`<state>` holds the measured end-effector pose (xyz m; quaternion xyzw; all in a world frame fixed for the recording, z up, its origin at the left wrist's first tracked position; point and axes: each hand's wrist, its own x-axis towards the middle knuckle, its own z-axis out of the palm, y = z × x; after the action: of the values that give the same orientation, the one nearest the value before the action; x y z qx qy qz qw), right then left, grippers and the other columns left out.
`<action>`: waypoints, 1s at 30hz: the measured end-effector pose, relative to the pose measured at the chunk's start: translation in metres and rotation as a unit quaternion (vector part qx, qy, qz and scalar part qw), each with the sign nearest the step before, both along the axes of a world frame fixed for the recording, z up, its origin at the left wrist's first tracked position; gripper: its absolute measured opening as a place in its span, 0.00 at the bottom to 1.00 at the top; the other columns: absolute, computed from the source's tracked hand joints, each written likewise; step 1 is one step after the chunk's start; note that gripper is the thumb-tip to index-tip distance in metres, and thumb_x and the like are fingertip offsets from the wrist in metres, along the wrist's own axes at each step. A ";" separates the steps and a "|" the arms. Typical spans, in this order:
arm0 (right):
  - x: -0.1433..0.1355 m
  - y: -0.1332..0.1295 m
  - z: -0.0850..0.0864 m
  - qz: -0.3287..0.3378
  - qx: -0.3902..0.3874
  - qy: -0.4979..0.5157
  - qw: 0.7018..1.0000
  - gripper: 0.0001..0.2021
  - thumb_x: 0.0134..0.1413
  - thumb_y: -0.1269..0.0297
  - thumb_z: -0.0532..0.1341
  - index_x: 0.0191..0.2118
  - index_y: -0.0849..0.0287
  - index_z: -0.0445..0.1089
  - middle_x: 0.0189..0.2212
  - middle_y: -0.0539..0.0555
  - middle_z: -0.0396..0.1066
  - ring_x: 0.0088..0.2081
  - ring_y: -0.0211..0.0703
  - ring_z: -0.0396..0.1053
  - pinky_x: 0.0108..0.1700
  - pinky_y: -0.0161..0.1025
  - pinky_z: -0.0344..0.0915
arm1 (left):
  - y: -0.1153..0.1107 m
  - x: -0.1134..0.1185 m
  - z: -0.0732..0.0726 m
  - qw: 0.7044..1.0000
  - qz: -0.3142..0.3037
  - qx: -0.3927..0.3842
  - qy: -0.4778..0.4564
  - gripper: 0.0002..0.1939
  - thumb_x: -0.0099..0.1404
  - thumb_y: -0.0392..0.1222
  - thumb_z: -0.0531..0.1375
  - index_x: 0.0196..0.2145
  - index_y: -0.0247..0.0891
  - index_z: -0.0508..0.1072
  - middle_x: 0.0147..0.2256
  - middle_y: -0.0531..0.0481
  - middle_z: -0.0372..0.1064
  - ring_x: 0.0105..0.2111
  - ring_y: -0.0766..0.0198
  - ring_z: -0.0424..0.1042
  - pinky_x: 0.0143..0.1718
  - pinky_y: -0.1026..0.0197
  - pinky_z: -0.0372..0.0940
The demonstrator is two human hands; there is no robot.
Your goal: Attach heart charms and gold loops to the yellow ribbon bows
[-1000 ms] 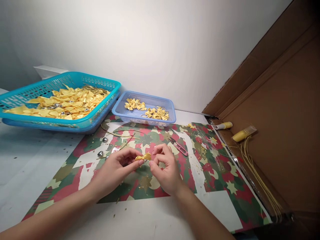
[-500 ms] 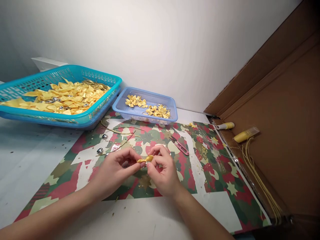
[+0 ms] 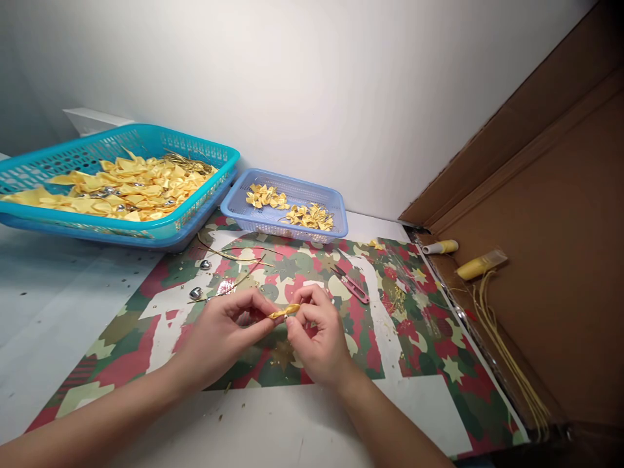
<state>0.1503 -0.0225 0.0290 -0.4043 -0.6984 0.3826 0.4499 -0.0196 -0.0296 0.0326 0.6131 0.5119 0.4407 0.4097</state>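
Between my two hands is a small yellow satin ribbon bow [image 3: 285, 312], held just above the patterned paper [image 3: 273, 357]. My left hand [image 3: 234, 328] pinches its left end between thumb and fingertips. With thumb and curled fingers, my right hand [image 3: 316, 331] grips the right end and the middle. A tiny silvery bit shows by the right thumb; its kind is too small to tell. Left of my left hand lie silver heart-shaped beads [image 3: 195, 294] and loose gold cords [image 3: 234, 257]. Beyond my right hand rest pink thread snips [image 3: 351, 286].
A turquoise basket [image 3: 195, 211] heaped with yellow ribbon pieces, silver hearts and gold cord stands at the back left. Beside it, a blue basket [image 3: 244, 222] holds finished-looking yellow bows. Cardboard [image 3: 550, 260] walls the right side, with thread spools [image 3: 441, 247] and hanging yellow cords [image 3: 507, 351].
The ribbon bow has turned slightly in my fingers and looks narrower, with its right end tilted. Both hands keep nearly the same place and grip.
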 end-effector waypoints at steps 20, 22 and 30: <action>-0.009 -0.008 -0.007 -0.045 0.047 -0.022 0.998 0.14 0.54 0.70 0.54 0.21 0.56 0.51 0.31 0.54 0.60 0.35 0.43 0.61 0.37 0.42 0.62 | -0.005 0.001 -0.002 0.995 0.037 0.084 0.039 0.06 0.55 0.37 0.63 0.22 0.42 0.76 0.23 0.54 0.78 0.24 0.64 0.75 0.26 0.66 0.70; -0.009 -0.010 -0.009 -0.051 0.054 -0.031 0.997 0.14 0.55 0.70 0.54 0.21 0.56 0.51 0.31 0.54 0.60 0.35 0.43 0.61 0.38 0.44 0.62 | -0.006 0.001 -0.003 0.993 0.040 0.102 0.044 0.06 0.55 0.37 0.63 0.22 0.41 0.76 0.23 0.55 0.77 0.23 0.64 0.75 0.25 0.66 0.70; -0.011 -0.012 -0.013 -0.053 0.034 -0.027 0.998 0.13 0.60 0.71 0.52 0.24 0.57 0.56 0.33 0.54 0.62 0.38 0.44 0.61 0.39 0.43 0.61 | -0.006 0.001 -0.005 0.984 0.030 0.165 0.063 0.07 0.57 0.34 0.62 0.22 0.41 0.74 0.23 0.55 0.77 0.23 0.66 0.76 0.25 0.68 0.70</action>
<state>0.1394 -0.0342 0.0164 -0.4349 -0.7006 0.3233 0.4642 -0.0185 -0.0361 0.0281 0.6826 0.4754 0.4920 0.2567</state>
